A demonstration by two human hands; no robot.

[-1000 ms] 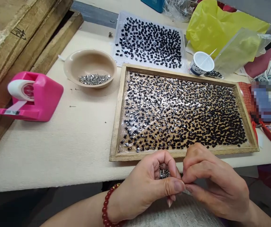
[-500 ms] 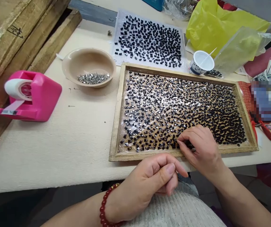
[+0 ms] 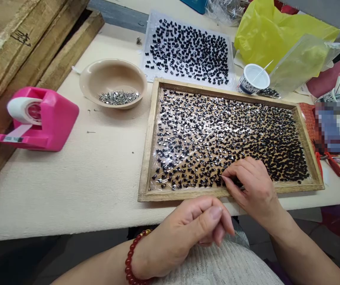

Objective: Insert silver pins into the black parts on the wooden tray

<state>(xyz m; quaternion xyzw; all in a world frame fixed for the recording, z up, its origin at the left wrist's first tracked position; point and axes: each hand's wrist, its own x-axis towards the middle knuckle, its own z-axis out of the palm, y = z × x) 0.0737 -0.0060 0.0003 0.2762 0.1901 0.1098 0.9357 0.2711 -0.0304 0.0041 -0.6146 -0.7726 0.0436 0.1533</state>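
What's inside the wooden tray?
The wooden tray holds many small black pieces on clear plastic; whatever lies directly beneath the right hand is covered and can't be seen.

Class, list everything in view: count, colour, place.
Table: one, cream, beneath
Boards: several, brown, left
Tape dispenser: one, pink, left
Bowl: one, beige, left
Pins: many, silver, mostly bowl
Tray: one, brown, centre
Pieces: many, black, tray and sheet
Sheet: one, white, back
Cup: one, white, behind tray
Bag: one, yellow, back right
Clutter: uncountable, mixed, far right
Bracelet: one, red, left wrist
Left hand: one, bare, before tray
Right hand: one, bare, over tray
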